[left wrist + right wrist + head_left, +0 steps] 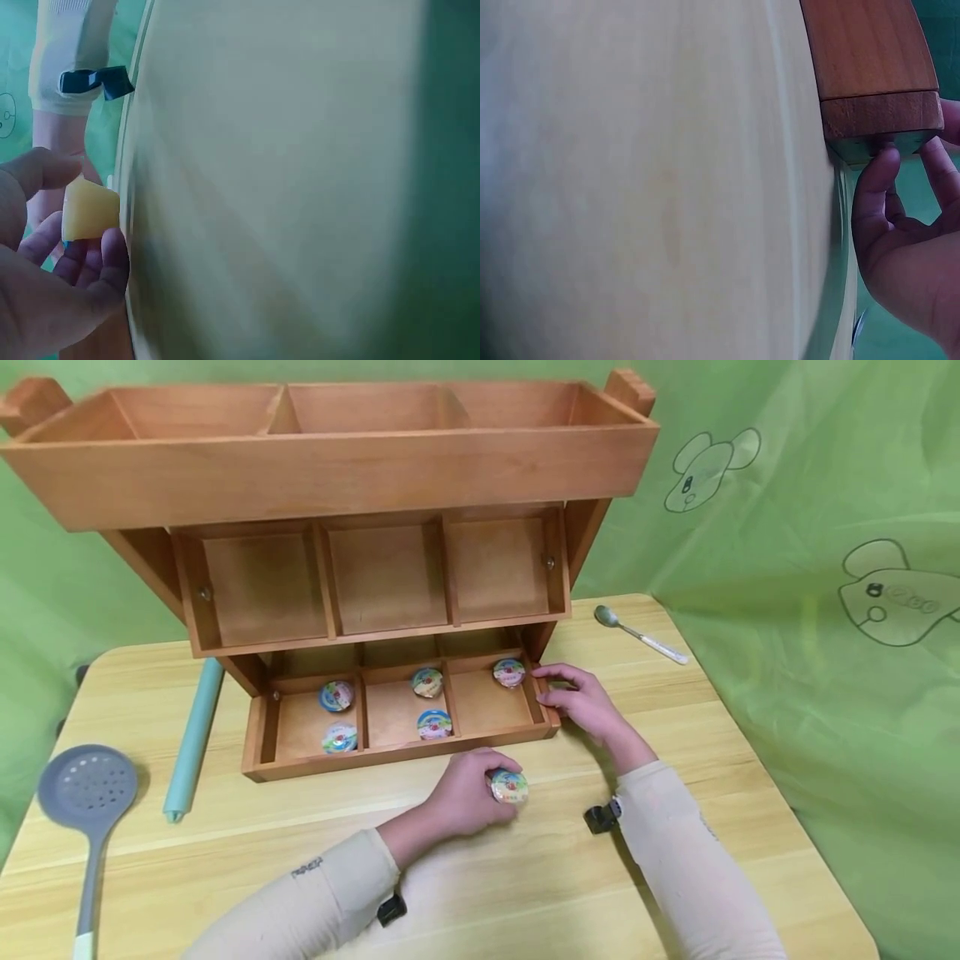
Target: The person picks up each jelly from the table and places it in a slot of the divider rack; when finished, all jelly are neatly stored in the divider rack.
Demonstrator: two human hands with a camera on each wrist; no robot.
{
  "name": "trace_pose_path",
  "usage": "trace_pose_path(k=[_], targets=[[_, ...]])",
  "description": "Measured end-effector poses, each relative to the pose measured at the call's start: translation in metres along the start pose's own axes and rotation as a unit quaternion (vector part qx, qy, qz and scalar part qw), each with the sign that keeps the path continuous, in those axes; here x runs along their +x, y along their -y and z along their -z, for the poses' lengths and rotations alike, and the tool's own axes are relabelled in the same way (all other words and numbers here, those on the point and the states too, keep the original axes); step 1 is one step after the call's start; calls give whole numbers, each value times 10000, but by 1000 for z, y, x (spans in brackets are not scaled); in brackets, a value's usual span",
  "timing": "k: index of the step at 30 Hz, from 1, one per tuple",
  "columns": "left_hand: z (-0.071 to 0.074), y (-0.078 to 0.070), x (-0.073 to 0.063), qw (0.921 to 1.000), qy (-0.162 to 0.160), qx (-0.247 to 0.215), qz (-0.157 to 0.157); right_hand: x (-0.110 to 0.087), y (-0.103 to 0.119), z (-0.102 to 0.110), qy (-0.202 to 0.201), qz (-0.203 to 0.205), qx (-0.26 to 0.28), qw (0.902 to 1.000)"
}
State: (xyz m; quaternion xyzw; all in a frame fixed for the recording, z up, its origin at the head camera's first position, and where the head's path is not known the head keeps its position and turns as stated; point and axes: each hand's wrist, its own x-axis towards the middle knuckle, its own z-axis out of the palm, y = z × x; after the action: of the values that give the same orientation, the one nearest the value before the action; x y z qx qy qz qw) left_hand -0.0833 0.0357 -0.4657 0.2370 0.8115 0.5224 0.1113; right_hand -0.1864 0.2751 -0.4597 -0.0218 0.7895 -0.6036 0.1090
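My left hand holds a small jelly cup between thumb and fingers, above the table in front of the wooden rack. Its printed lid faces up toward the head camera; the left wrist view shows its yellow tapered body. With its fingertips, my right hand touches the right end of the rack's bottom tray. In that tray's left compartment lie two jelly cups, and two more jelly cups are in the middle one. A single jelly cup sits at the back of the right compartment.
The three-tier wooden rack stands at the back of the table, its upper tiers overhanging the bottom tray. Left of it lie a teal rod and a grey slotted skimmer. A spoon lies at the back right, near green curtains.
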Motion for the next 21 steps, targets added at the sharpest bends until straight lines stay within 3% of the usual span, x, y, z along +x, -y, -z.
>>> trace_pose_path(k=[12,21], targets=[[22,-16,6,9991,-68,-238,-331,-2,3,0,14,-19,2,10000],[39,-27,25,9970,-381,-533,-409,0,2,-1,38,-62,103,9999]])
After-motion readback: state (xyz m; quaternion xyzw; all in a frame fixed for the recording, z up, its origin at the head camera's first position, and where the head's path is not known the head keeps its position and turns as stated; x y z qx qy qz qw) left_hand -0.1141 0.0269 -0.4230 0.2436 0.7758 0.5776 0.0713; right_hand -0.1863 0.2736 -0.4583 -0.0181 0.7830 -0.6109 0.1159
